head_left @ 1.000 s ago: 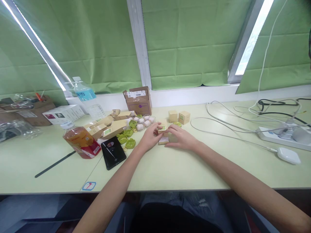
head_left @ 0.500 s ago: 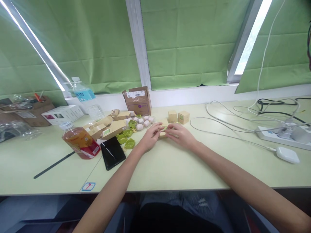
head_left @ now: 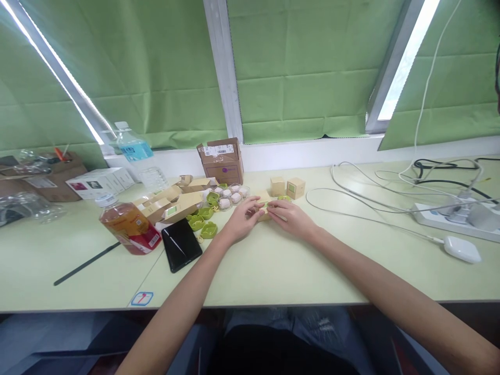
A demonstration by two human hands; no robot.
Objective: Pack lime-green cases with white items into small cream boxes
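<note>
A small tan cardboard box (head_left: 264, 216) is between my two hands on the table. My left hand (head_left: 245, 217) grips its left side with bent fingers. My right hand (head_left: 289, 214) has its fingertips pressed to the box from the right. Some green shows between the fingertips, but I cannot make out whether it is a label or something inside. Just behind my right hand lies a small green piece (head_left: 284, 198), partly hidden. Two closed tan boxes, a left one (head_left: 277, 186) and a right one (head_left: 296, 188), stand beyond it.
To the left lie green cases (head_left: 209, 230), a clear tray of pale round items (head_left: 224, 203), opened cartons (head_left: 183, 206), a black phone (head_left: 182, 246) and a tea bottle (head_left: 130, 227). A shipping box (head_left: 222, 162) stands behind. Cables and a power strip (head_left: 457, 219) occupy the right.
My fingers have shifted slightly on the small box, and more green shows between them. A green piece has come into view behind my right hand.
</note>
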